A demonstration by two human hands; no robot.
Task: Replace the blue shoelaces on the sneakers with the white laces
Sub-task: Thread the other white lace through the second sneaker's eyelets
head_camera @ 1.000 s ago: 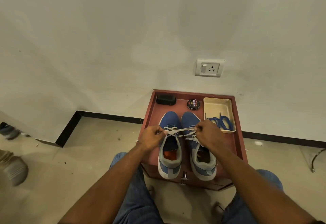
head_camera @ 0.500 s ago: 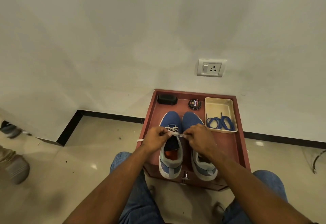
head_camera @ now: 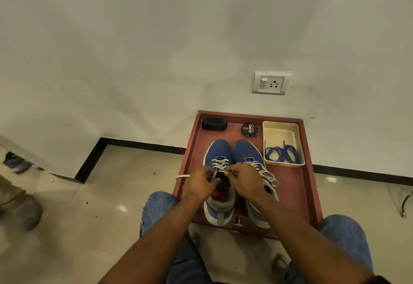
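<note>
Two blue sneakers stand side by side, toes toward the wall, on a reddish low table (head_camera: 295,185). The left sneaker (head_camera: 218,153) carries a white lace (head_camera: 220,164) crossed through its front eyelets. My left hand (head_camera: 200,184) and my right hand (head_camera: 243,179) both pinch that lace over the shoe's tongue, their fingertips close together. One loose lace end (head_camera: 182,176) sticks out past the table's left edge. The right sneaker (head_camera: 247,150) has white lace loops (head_camera: 269,175) lying on its right side. The removed blue laces (head_camera: 282,153) lie coiled in a cream tray (head_camera: 281,130).
A black case (head_camera: 214,124) and a round polish tin (head_camera: 249,129) sit at the table's back edge. The wall with a socket plate (head_camera: 270,83) is just behind. Another person's shoes (head_camera: 24,212) stand on the floor at far left. My knees flank the table.
My right hand has moved left from the right sneaker to the left one. Both hands now meet over the left sneaker's tongue, and the stretched lace between them has shortened.
</note>
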